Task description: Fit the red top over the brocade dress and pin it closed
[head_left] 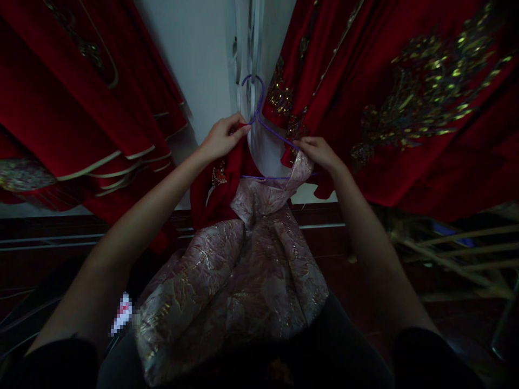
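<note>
A purple hanger (278,134) is held up in front of me, its hook pointing upward. My left hand (224,139) is closed on the hanger near the base of the hook, with red cloth (231,178) bearing a sparkling ornament just below it. At the hanger's right arm, my right hand (318,153) pinches the shoulder of a shiny pale pink brocade dress (259,270). The dress's right shoulder lies over the hanger, and the skirt spreads down across my lap. The hanger's lower bar shows at the neckline.
Red garments with pale trim (121,146) hang at the left. Red garments with gold sequin embroidery (438,81) hang at the right. Between them stands a pale wall (203,54) with a metal upright. A wooden rack (458,254) is at the lower right.
</note>
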Available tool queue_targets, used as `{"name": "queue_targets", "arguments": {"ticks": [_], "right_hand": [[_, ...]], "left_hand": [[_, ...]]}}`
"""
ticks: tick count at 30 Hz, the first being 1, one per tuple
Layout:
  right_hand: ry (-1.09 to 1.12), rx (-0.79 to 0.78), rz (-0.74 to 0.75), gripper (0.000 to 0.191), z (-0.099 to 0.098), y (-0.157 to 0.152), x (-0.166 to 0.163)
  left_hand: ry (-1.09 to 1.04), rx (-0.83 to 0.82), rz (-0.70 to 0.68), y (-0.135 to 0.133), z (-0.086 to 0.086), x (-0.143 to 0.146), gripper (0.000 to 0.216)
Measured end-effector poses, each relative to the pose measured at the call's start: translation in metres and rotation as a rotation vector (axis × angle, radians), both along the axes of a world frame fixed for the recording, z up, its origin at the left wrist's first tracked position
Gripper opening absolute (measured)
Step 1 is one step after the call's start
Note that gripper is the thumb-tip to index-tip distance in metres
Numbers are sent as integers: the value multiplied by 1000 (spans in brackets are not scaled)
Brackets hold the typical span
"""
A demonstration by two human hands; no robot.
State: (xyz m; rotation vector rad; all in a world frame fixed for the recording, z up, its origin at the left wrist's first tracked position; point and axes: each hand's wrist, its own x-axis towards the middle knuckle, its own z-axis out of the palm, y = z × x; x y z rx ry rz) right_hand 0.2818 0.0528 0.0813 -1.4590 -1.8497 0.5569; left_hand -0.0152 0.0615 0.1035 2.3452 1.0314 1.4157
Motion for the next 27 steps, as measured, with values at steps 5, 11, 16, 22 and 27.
{"name": "queue_targets", "arguments": {"ticks": [5, 11, 16, 22, 27], "right_hand": [[-251, -739, 334, 42, 17, 47, -41], [-374, -808, 601, 43, -3, 60, -83], [-294, -950, 598, 36, -15, 59, -80], [-239, -914, 497, 26, -12, 47, -86], [-273, -819, 572, 33, -12, 44, -85]], "left_hand": [[56, -198, -88, 6, -2, -24, 27], [-6, -333, -162, 0, -13, -33, 22], [30, -271, -113, 3, -17, -35, 23], [89, -126, -32, -1, -21, -36, 24], [89, -164, -53, 1, -26, -35, 28]]}}
